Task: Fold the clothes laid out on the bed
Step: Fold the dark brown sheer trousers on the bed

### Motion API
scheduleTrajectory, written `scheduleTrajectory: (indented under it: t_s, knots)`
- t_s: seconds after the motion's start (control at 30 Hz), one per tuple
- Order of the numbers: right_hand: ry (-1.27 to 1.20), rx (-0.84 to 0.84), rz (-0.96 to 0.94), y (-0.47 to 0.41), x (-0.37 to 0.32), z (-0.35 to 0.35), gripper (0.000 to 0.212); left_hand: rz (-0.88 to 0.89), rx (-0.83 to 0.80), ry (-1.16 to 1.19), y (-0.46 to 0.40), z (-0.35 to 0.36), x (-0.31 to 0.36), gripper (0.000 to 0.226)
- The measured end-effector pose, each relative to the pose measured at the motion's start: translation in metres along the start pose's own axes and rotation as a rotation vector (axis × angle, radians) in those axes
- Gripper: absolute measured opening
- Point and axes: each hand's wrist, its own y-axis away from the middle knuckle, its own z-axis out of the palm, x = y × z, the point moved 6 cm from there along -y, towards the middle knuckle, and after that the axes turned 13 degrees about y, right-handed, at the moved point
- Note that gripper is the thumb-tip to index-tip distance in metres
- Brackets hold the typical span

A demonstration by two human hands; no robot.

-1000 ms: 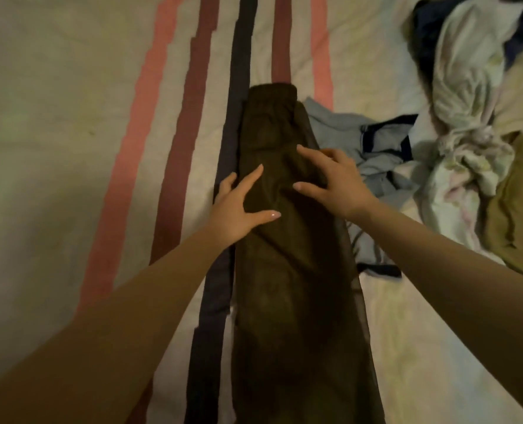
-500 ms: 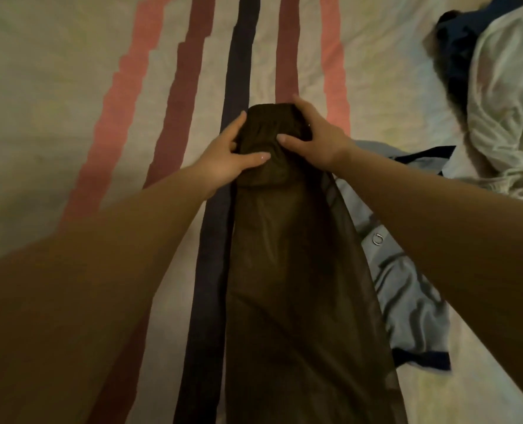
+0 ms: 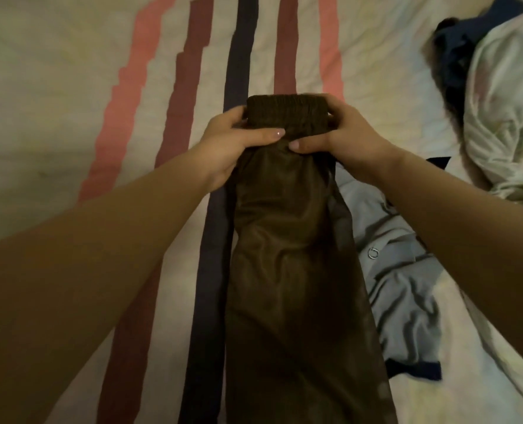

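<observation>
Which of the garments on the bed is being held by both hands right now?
The dark brown garment lying lengthwise down the middle: both hands grip its elastic waistband. The light blue garment beside it and the white one lie untouched.

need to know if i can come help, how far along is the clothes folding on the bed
Early on. Done: the dark brown trousers lie in a long narrow strip, apparently folded lengthwise. In hand: the left hand and right hand both grip the elastic waistband at the far end. Left: folding the trousers shorter, then the crumpled light blue garment, the white garment and the dark blue garment.
</observation>
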Motion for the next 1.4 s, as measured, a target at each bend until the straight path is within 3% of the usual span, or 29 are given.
scheduleTrajectory:
  t_s: [0.1,0.23,0.3,0.57,0.7,0.8,0.93,1.07,1.17,1.27,1.33,1.4]
  knots:
    - [0.046,-0.059,-0.030,0.042,-0.020,-0.005,0.080,0.099,-0.072,-0.140,0.036,0.012,0.011,0.061]
    - [0.106,-0.078,-0.137,0.103,-0.032,0.000,0.048,0.241,-0.187,-0.297,0.099,0.036,0.012,0.053]
    - [0.180,-0.039,-0.163,0.131,-0.025,0.003,0.047,0.274,-0.198,-0.404,0.126,0.043,0.003,0.053]
    - [0.183,-0.136,0.006,0.204,0.047,0.045,0.058,0.028,-0.088,-0.275,0.185,0.035,-0.083,0.051]
    - [0.299,0.033,0.029,0.208,0.064,0.057,0.034,0.040,0.061,-0.204,0.186,0.028,-0.103,0.037]
    - [0.441,0.170,0.018,0.211,0.072,0.064,0.026,0.081,0.049,-0.427,0.187,0.027,-0.109,0.038]
    - [0.587,0.153,0.057,0.216,0.087,0.073,0.027,0.121,0.043,-0.647,0.192,0.032,-0.120,0.043]
    - [0.473,0.237,0.031,0.211,0.075,0.055,0.031,0.245,0.116,-0.650,0.185,0.027,-0.099,0.057]
    - [0.380,0.293,-0.023,0.188,0.056,0.027,0.046,0.317,0.085,-0.738,0.159,0.012,-0.070,0.087]
    - [0.473,0.125,-0.005,0.146,0.049,0.020,0.068,0.057,-0.023,-0.894,0.125,0.002,-0.069,0.124]
    - [0.447,-0.066,0.068,0.125,0.057,0.028,0.078,-0.137,-0.117,-0.855,0.111,0.000,-0.079,0.134]
    - [0.371,-0.214,0.147,0.118,0.069,0.039,0.081,-0.220,-0.196,-0.722,0.106,0.002,-0.088,0.135]
